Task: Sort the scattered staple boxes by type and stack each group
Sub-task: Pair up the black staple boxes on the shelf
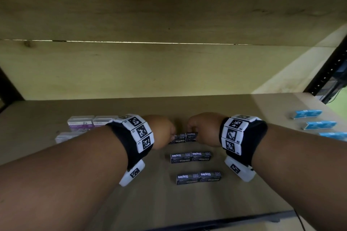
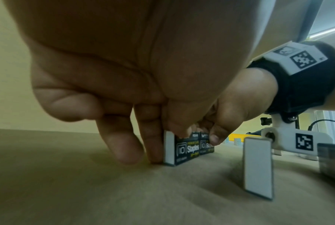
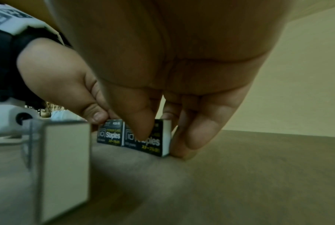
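Note:
Three pairs of black "Staples" boxes lie in a column on the shelf: the far pair [image 1: 181,138], the middle pair [image 1: 191,157] and the near pair [image 1: 199,178]. Both hands are on the far pair, which stands on the board. My left hand [image 1: 171,133] pinches the left box [image 2: 186,150] between thumb and fingers at its white end. My right hand [image 1: 191,131] grips the right box [image 3: 143,140], thumb on its front face and fingers behind its white end. The two boxes touch end to end.
Clear boxes with purple labels [image 1: 80,123] sit at the left. Blue boxes [image 1: 308,114] lie in a row at the right edge. A wooden back wall [image 1: 169,71] closes the shelf. The white end of a nearer box [image 2: 258,169] stands close to the wrists.

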